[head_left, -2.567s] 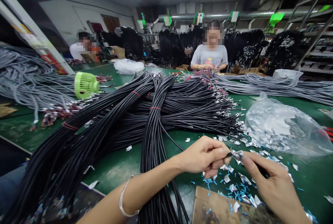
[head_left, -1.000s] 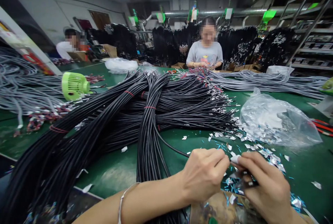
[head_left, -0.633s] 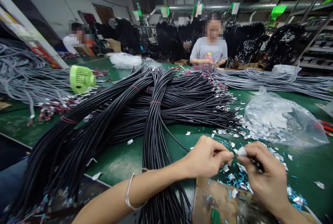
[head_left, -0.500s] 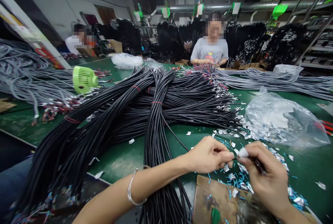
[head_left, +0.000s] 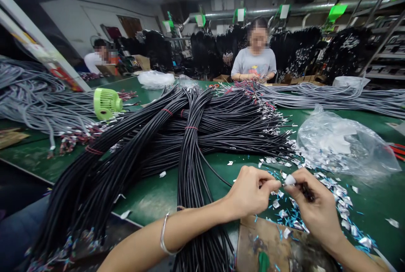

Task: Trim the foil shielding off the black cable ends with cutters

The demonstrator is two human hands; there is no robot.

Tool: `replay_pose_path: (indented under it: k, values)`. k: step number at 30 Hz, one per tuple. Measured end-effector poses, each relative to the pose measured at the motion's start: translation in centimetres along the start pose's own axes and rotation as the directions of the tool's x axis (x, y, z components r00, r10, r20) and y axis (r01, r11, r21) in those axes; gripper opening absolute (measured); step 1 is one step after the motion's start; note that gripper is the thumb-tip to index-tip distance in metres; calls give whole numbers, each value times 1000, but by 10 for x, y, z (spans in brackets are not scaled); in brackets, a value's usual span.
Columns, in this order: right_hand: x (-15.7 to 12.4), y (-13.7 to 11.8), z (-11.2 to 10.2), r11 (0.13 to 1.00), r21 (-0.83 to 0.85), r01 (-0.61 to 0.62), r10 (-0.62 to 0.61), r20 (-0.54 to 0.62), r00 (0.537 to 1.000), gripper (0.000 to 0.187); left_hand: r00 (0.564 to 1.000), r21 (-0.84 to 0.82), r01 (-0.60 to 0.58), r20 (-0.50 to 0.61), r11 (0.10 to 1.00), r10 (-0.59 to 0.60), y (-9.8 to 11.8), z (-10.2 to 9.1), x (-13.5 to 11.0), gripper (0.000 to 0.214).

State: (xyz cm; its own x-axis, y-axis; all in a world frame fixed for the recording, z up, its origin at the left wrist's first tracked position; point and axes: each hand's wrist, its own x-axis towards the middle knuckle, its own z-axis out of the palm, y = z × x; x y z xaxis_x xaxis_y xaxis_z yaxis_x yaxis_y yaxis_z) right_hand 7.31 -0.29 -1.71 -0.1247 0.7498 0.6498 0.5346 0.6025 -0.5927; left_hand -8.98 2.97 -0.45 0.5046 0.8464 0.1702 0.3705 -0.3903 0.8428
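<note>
On the green table [head_left: 152, 198], black cables [head_left: 177, 137], foil scraps [head_left: 332, 187], shelving [head_left: 379, 40] behind.

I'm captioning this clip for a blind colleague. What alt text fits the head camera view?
Two bare hands meet over a green work table: the left hand pinches a thin black cable end, the right hand grips its dark stripped tip. Bundles of long black cables fan out behind them, with silver foil scraps and a clear plastic bag on the right.

bare green table [head_left: 152, 198] left of hands, black cable bundles [head_left: 177, 137] ahead, plastic bag [head_left: 341, 145] right
</note>
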Motion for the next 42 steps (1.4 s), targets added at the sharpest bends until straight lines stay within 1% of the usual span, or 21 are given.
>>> replay_pose_path:
  k: [1, 2, 3, 4, 5, 7, 8, 10, 11, 12, 14, 16, 18, 20, 24, 29, 33, 35, 37, 39, 42]
  values:
    - [0, 0, -2, 1000, 2, 20, -20, 9, 1000, 15, 998, -55, 56, 37, 997, -54, -1, -1, 2, 27]
    - [0, -1, -5, 999, 1, 51, -51, 21, 998, 14, 995, -100, 78, 64, 992, -72, -2, -3, 3, 26]
    - [0, -1, -9, 996, -2, 86, -85, 41, 996, 14, 997, -126, 50, 71, 991, -41, -1, -6, 5, 23]
    - [0, -2, -14, 993, -9, 121, -120, 66, 991, 14, 998, -129, -29, 59, 991, 37, -1, -9, 5, 20]
    - [0, -3, -21, 988, -27, 154, -151, 92, 984, 16, 989, -103, -141, 34, 985, 145, 1, -12, 5, 17]
    - [0, -4, -35, 971, -131, 200, -184, 124, 975, 17, 935, 12, -355, 17, 935, 355, 4, -18, 4, 15]
    - [0, -4, -42, 953, -215, 212, -189, 125, 974, 20, 906, 79, -423, 35, 903, 422, 5, -21, 2, 16]
    - [1, -5, -54, 888, -387, 248, -214, 129, 968, 28, 872, 189, -489, 89, 851, 481, 8, -25, 0, 20]
    - [2, -4, -59, 849, -446, 282, -245, 140, 959, 28, 862, 228, -507, 112, 831, 495, 8, -26, -1, 21]
    - [2, -4, -62, 814, -480, 327, -284, 162, 945, 24, 853, 255, -522, 129, 814, 506, 9, -27, -1, 22]
    - [2, -4, -66, 756, -492, 431, -369, 223, 902, 18, 838, 285, -545, 153, 789, 524, 8, -28, 0, 23]
    - [2, -5, -66, 702, -492, 515, -434, 277, 857, 19, 830, 293, -557, 171, 777, 531, 7, -27, 1, 23]
    - [1, -6, -65, 655, -502, 565, -459, 330, 825, 16, 829, 292, -559, 176, 776, 531, 6, -26, 1, 23]
    - [-1, -7, -65, 621, -512, 594, -468, 366, 804, 15, 831, 285, -556, 172, 780, 529, 6, -25, 1, 21]
    - [-6, -7, -64, 605, -527, 597, -444, 399, 802, 20, 839, 294, -544, 186, 786, 512, 6, -24, 0, 21]
    - [-13, -4, -64, 601, -529, 598, -419, 429, 800, 28, 845, 331, -534, 241, 778, 477, 6, -23, 2, 23]
    - [-13, -4, -61, 585, -510, 631, -413, 482, 772, 30, 848, 333, -526, 277, 783, 452, 4, -22, 3, 23]
    - [-14, -4, -60, 588, -498, 638, -423, 483, 767, 31, 852, 312, -515, 285, 798, 439, 4, -22, 3, 24]
    - [-15, -4, -59, 609, -494, 621, -426, 457, 781, 34, 858, 273, -498, 297, 823, 420, 4, -22, 3, 25]
    - [-16, -4, -60, 620, -485, 617, -430, 447, 784, 36, 865, 226, -470, 310, 853, 394, 4, -23, 3, 27]
    - [-18, -2, -60, 618, -479, 623, -444, 442, 780, 33, 877, 145, -418, 323, 897, 357, 2, -24, 3, 30]
